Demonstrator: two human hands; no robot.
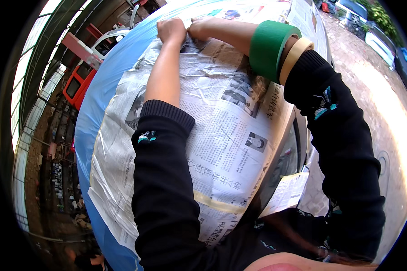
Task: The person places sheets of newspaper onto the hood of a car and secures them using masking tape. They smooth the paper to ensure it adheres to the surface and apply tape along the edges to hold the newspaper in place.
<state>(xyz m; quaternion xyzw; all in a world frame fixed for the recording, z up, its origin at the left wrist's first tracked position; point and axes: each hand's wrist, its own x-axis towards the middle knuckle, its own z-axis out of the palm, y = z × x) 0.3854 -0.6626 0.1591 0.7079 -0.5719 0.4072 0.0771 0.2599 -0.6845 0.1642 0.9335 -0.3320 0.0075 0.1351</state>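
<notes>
Newspaper sheets [221,135] lie spread over the rounded top of a car, creased toward the far end. At that far end my left hand [172,30] is closed, knuckles up, against the paper beside a blue plastic sheet [91,122]. Close to its right, my right hand [198,28] is also closed, fingers curled at the paper. What either hand grips is hidden under the fingers. Around my right forearm hang a wide green tape roll [269,50] and a narrower cream masking tape roll [295,58]. A yellowish tape strip [219,204] crosses the newspaper nearer me.
Below the right edge of the covered car top is a side window [282,162], with another newspaper piece [285,193] lower down. A red vehicle [78,83] and a white vehicle [108,41] stand at left. Car parts [380,43] lie along the paved ground at right.
</notes>
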